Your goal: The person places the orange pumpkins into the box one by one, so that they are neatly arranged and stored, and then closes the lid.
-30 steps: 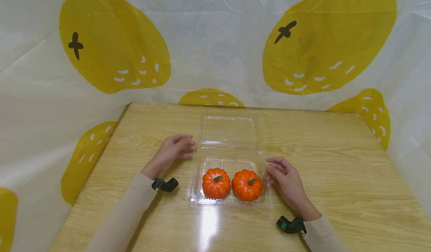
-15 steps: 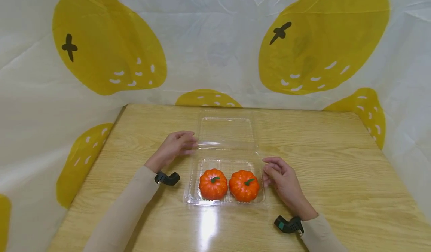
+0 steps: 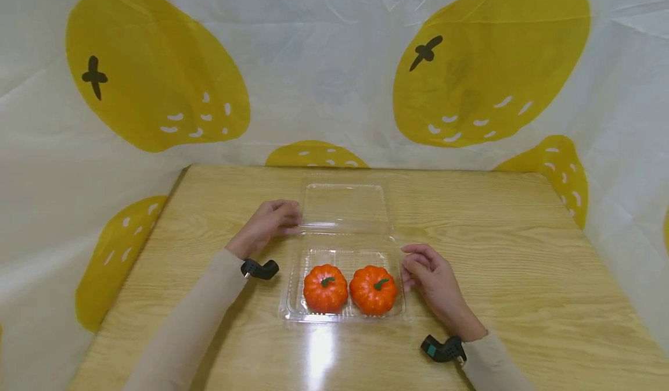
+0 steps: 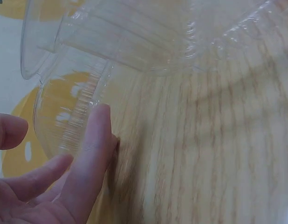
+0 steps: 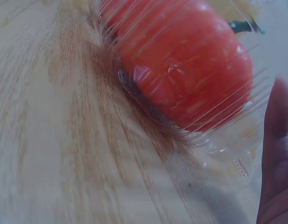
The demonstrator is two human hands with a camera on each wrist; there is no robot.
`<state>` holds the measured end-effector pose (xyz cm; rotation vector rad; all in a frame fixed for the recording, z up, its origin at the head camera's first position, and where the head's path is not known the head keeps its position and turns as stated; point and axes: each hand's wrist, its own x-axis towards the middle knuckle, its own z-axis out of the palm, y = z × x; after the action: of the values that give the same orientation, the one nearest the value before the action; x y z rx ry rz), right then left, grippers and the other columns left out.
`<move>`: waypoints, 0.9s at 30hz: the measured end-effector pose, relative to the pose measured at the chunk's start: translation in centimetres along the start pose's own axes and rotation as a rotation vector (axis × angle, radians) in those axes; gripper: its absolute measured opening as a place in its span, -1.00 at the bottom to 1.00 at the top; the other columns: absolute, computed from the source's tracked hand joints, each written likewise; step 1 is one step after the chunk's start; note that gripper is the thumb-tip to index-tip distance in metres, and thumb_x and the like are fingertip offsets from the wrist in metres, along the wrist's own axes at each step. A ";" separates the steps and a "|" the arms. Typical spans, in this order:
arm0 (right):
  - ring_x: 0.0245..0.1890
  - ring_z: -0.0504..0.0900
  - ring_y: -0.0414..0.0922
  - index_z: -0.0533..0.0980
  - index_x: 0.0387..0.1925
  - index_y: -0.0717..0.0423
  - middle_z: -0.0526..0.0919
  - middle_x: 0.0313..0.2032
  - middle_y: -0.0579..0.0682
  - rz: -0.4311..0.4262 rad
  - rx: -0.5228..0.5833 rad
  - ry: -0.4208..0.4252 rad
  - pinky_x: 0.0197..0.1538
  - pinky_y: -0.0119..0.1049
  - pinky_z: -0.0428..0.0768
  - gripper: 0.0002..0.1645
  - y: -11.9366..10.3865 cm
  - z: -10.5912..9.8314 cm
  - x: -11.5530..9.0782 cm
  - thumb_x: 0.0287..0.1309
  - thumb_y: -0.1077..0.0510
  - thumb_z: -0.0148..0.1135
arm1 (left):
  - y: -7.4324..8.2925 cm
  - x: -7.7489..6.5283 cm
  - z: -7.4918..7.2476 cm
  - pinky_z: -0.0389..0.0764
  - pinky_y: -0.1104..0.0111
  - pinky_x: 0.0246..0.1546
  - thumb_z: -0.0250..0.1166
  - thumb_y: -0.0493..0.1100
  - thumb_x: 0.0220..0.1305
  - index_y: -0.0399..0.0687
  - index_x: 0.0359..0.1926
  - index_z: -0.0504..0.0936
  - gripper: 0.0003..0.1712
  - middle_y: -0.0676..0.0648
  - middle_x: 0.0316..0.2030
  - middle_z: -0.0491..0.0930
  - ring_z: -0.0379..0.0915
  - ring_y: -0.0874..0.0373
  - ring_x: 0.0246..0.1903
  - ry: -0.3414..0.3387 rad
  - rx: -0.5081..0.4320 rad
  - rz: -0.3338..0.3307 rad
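A clear plastic clamshell box (image 3: 320,257) lies on the table, its lid (image 3: 345,202) folded back flat behind the base. Two small orange pumpkins with green stems sit side by side in the front of the base, a left pumpkin (image 3: 326,289) and a right pumpkin (image 3: 373,290). My left hand (image 3: 266,225) is at the box's left side by the hinge, fingers loosely extended; the left wrist view has its fingers (image 4: 90,154) beside the clear wall, contact unclear. At the right wall, close to the right pumpkin, is my right hand (image 3: 435,280), fingers slightly bent and holding nothing.
The wooden table (image 3: 512,251) reaches back to a white curtain (image 3: 324,77) printed with large yellow lemons. A bright light reflection falls on the wood in front of the box. Each wrist wears a black camera mount.
My left hand has slid slightly forward along the box's left side. The right hand, the box and the pumpkins keep their places; the head view has turned a little to the right.
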<state>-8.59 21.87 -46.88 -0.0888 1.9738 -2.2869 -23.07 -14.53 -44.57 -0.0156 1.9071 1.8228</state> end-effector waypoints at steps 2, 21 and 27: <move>-0.49 0.60 -0.27 0.34 0.16 0.40 0.64 -0.43 -0.15 0.000 -0.004 0.002 -0.44 -0.40 0.72 -0.62 0.0 -0.1 0.0 0.50 0.22 0.15 | 0.1 0.4 0.1 0.78 0.30 0.07 0.03 -0.12 0.60 -0.36 0.47 0.29 -0.42 -0.29 0.20 0.51 0.60 0.03 0.10 -0.009 0.000 -0.001; -0.53 0.58 -0.28 0.33 0.16 0.41 0.62 -0.45 -0.16 0.028 0.000 0.002 -0.46 -0.41 0.70 -0.60 -0.1 0.3 -0.2 0.50 0.21 0.15 | 1.4 2.5 -0.6 0.75 0.40 0.05 -0.08 0.02 0.67 -0.36 0.55 0.15 -0.32 -0.46 0.38 0.42 0.65 -0.02 0.18 -0.086 0.128 -0.007; -0.55 0.58 -0.28 0.32 0.16 0.42 0.62 -0.45 -0.16 0.022 0.000 -0.008 -0.46 -0.41 0.70 -0.60 0.0 0.7 -0.1 0.50 0.22 0.14 | 2.7 2.7 -1.1 0.77 0.40 -0.08 -0.10 0.00 0.68 -0.43 0.45 0.28 -0.37 -0.49 0.32 0.48 0.72 0.11 -0.06 -0.063 0.116 -0.025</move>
<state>-8.45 21.19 -46.77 -0.0761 1.9611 -2.2692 -26.79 -14.43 -43.06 0.0567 1.9572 1.6742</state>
